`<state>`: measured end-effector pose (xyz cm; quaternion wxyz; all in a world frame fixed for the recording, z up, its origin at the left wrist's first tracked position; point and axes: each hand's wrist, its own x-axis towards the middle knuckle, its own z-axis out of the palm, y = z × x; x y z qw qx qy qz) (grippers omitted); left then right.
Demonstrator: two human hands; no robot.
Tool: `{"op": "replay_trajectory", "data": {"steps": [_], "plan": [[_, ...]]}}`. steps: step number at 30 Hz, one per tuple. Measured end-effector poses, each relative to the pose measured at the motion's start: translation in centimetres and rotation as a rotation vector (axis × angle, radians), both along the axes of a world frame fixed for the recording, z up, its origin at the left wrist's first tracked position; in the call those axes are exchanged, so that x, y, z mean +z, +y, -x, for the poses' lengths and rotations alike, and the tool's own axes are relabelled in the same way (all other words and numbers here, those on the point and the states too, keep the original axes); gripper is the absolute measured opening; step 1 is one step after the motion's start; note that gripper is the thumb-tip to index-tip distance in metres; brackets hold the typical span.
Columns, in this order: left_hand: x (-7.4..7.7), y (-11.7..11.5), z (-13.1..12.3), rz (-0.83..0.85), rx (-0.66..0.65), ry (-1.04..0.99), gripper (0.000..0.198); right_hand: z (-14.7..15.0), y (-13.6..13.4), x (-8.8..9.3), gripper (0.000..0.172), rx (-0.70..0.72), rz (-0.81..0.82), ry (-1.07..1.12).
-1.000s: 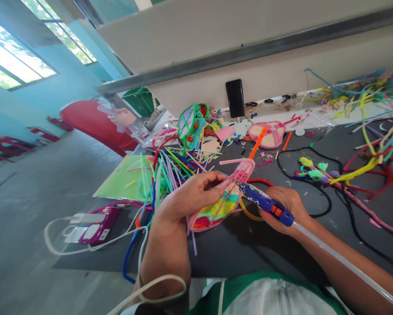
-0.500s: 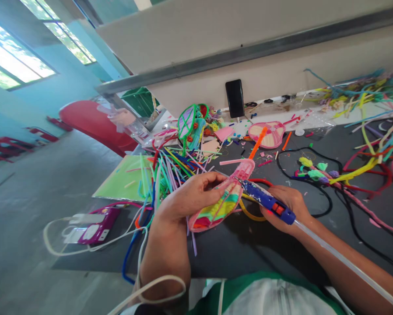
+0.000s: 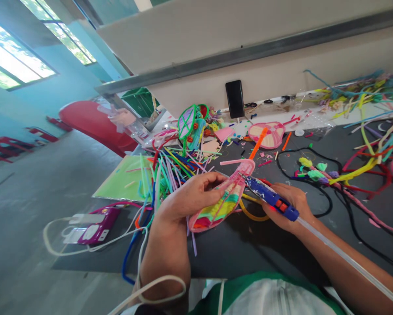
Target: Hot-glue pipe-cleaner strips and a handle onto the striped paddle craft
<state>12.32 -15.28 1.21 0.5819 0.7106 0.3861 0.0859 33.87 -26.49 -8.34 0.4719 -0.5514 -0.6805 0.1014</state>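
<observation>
My left hand pinches a pink-edged, leaf-shaped craft piece with yellow, green and red strips inside. An orange stem sticks out of its far end, beside a loose pink strip end. In my right hand is a blue glue gun, its metal nozzle at the pink narrow part of the piece. A long clear glue stick runs out of the gun's back over my right forearm. My left fingertips behind the piece are hidden.
Pipe cleaners and cut strips lie left of the piece by a green sheet. A purple box with a white cable sits at the left edge. A phone leans at the back; black cords and colourful strands spread right.
The glue gun and my right hand have shifted slightly to the right, with the nozzle moving a little up along the piece. My left hand and the piece stay nearly still.
</observation>
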Motion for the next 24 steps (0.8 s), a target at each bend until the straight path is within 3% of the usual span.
{"op": "replay_trajectory", "data": {"steps": [12, 24], "plan": [[-0.17, 0.16, 0.11, -0.034, -0.051, 0.008, 0.033, -0.06, 0.11, 0.03, 0.015, -0.072, -0.060, -0.021], [-0.53, 0.46, 0.32, -0.044, -0.036, 0.016, 0.033, -0.37, 0.07, -0.61, 0.015, -0.139, -0.013, 0.023]]}}
